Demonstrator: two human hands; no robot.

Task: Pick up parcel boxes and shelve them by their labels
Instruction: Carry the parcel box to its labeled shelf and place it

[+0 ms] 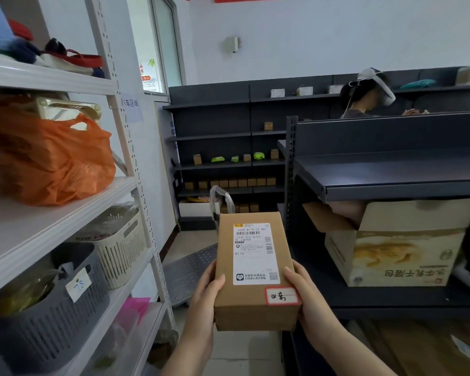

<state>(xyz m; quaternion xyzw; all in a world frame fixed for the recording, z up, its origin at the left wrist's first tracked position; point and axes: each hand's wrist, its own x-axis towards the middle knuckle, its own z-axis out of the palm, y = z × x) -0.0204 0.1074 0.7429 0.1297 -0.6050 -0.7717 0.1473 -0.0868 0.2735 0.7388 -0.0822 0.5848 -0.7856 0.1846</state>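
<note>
**Parcel held up between two shelving units**

While white shelving (pixel 65 213) fills the left side of the frame and dark grey shelving (pixel 391 169) fills the right, a brown parcel box (pixel 255 270) is held in the lower centre, off every shelf, with its top face turned to the camera. On the white unit sit an orange plastic bag (pixel 46 156), a grey slatted basket (pixel 46 316) with a paper tag, and a cream basket (pixel 122 248) behind it. Under the top grey shelf at right lies a large open carton (pixel 391 245) printed with upside-down characters. Farther back, in the upper centre, another dark rack (pixel 228 147) carries rows of small brown boxes and a few green packets, and a person wearing a white headset (pixel 375 88) stands behind the right-hand unit. The left hand (pixel 204 299) clasps the parcel's left edge, thumb on top; the right hand (pixel 307 297) clasps its right edge likewise. A white shipping label (pixel 255 253) covers most of the top face, with a small red-bordered handwritten sticker (pixel 282 296) at its near right corner.
</note>
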